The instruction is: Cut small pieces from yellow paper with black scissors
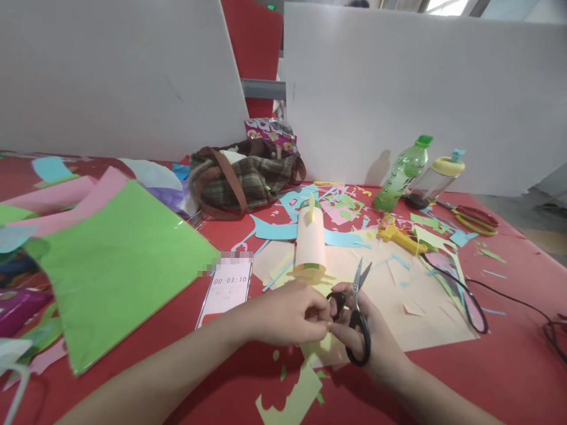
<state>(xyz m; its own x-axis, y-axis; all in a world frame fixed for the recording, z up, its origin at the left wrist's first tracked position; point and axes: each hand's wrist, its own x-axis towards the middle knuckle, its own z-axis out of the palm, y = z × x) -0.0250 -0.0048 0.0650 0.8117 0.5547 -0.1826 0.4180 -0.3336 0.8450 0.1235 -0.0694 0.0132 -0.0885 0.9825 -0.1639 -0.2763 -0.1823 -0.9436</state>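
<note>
1. Nearest the camera, a yellow offcut (292, 401) lies on the red counter (509, 378), just below both hands.
2. The left hand (283, 313) pinches a small yellow paper piece (325, 342); its fingers (316, 310) are narrow, closed on it.
3. The right hand (372, 342) grips black scissors (357, 313), blades slightly apart, pointing away.
4. Just beyond the fingers stands a paper roll figure (310, 242), seemingly partly assembled; scraps and a glue gun (398, 236) suggest cutting continues.

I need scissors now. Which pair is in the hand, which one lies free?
The black-handled scissors are in the right hand; the red-and-yellow scissors lie free beside the bottles.
</note>
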